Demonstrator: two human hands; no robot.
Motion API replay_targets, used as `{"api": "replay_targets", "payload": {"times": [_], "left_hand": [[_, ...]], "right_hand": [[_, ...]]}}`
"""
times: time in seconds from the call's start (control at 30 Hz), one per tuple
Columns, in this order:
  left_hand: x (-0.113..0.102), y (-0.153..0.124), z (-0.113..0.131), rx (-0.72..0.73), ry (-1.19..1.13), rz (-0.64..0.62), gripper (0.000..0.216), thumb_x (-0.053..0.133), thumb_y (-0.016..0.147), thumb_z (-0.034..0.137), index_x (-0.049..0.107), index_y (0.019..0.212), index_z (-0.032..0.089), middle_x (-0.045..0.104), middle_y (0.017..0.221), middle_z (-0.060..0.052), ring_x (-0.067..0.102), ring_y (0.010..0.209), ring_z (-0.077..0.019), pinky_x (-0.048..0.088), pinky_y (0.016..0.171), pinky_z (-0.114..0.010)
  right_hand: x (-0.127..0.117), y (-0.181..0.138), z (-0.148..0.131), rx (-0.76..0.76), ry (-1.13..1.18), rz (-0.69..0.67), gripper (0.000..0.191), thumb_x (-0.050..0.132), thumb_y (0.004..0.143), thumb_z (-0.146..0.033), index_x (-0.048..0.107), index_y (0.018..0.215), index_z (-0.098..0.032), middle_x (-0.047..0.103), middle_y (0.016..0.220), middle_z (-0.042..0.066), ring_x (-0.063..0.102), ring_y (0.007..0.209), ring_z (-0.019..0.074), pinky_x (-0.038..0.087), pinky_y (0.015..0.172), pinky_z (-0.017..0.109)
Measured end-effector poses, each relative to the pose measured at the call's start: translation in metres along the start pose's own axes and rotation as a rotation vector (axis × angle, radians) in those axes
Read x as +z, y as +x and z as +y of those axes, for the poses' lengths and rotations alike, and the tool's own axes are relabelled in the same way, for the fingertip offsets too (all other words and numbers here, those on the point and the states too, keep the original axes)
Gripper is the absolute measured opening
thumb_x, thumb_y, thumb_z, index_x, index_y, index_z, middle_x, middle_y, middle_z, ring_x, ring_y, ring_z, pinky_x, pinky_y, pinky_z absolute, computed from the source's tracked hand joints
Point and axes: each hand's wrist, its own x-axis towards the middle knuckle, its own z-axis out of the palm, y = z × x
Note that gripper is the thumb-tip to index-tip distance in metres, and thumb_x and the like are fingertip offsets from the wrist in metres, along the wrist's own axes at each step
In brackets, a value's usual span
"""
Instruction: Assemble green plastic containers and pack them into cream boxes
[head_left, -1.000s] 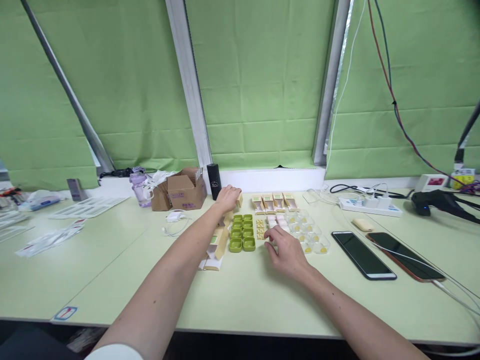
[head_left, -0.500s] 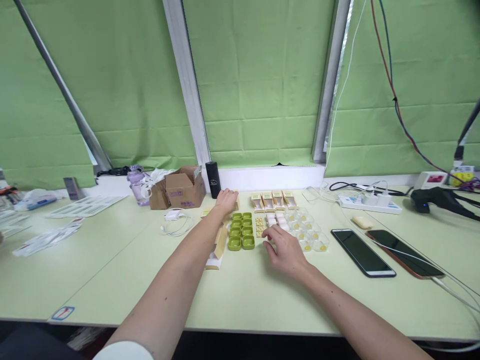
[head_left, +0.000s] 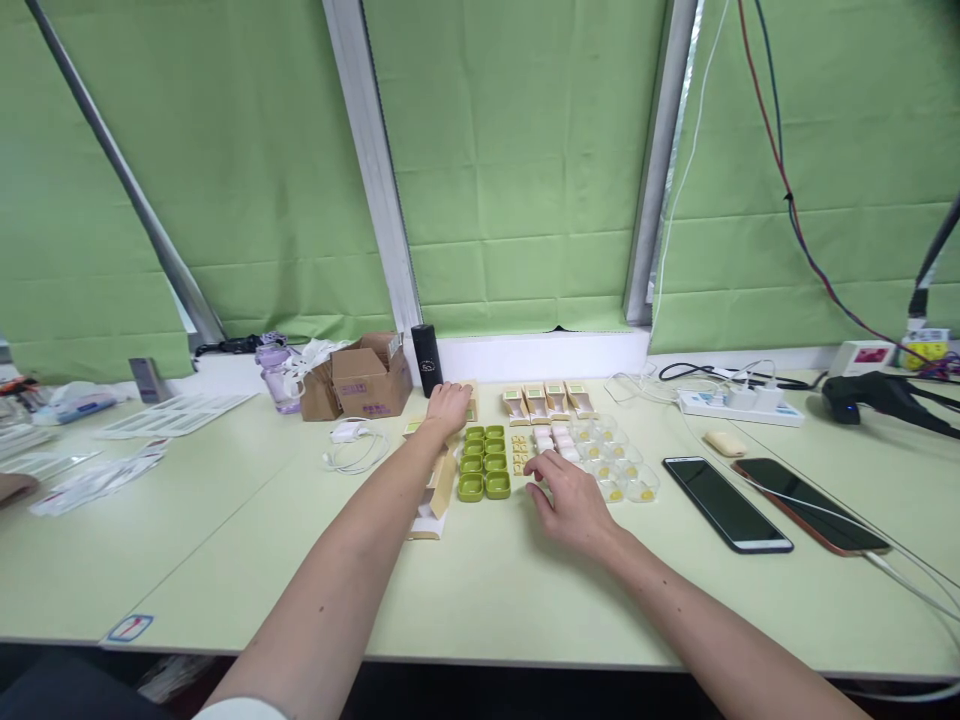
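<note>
My left hand (head_left: 448, 408) reaches to the far side of the small items, its fingers bent over a small kraft cardboard box (head_left: 472, 402). More of these boxes lie under my left forearm, including one with an open flap (head_left: 444, 482), partly hidden. Beside them stand green square cups (head_left: 470, 487) in two columns, then small pale yellow pieces (head_left: 520, 455). My right hand (head_left: 570, 500) hovers or rests by those pieces, fingers loosely curled and apart, with nothing visible in it. Just past its fingers are white-pink blocks (head_left: 553, 440) and clear cups with yellow centres (head_left: 613, 465).
Several small window boxes (head_left: 547, 403) stand in a row at the back. Behind my left hand are a black cylinder (head_left: 427, 360) and an open carton (head_left: 371, 375). Two phones (head_left: 727, 505) (head_left: 810, 507), a power strip (head_left: 739, 408) and cables lie on the right.
My left hand has shifted slightly left, and more of the small box beside it shows. My right hand stays in place. A brownish shape has come in at the far left edge.
</note>
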Motion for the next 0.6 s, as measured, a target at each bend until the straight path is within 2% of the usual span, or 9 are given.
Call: {"api": "replay_targets", "payload": {"times": [0.17,0.37,0.6], "left_hand": [[0.0013,-0.0075,0.0025,0.047,0.0,-0.04,0.063,0.069,0.085,0.017,0.059,0.145,0.033,0.067,0.135,-0.013,0.06,0.125,-0.0321,0.039,0.109,-0.045],[0.0027,-0.0069,0.0053,0.044,-0.029,-0.094,0.066,0.072,0.085,0.019,0.057,0.149,0.027,0.067,0.131,-0.016,0.064,0.121,-0.0319,0.042,0.107,-0.042],[0.0005,-0.005,0.0076,0.013,-0.03,-0.108,0.063,0.072,0.086,0.021,0.057,0.147,0.026,0.066,0.131,-0.016,0.064,0.121,-0.0317,0.041,0.109,-0.044]], "right_hand": [[0.0001,0.0007,0.0002,0.007,0.003,-0.009,0.02,0.059,0.095,-0.015,0.062,0.113,-0.024,0.07,0.113,0.005,0.066,0.095,0.0211,0.039,0.071,0.031],[-0.0006,0.0005,-0.0001,-0.001,0.0,0.0,0.019,0.059,0.095,-0.014,0.062,0.112,-0.023,0.069,0.111,0.004,0.066,0.093,0.0203,0.039,0.07,0.03],[-0.0016,0.0009,-0.0019,0.01,-0.003,-0.014,0.02,0.06,0.096,-0.013,0.062,0.113,-0.023,0.069,0.113,0.005,0.067,0.096,0.0203,0.039,0.07,0.03]]}}
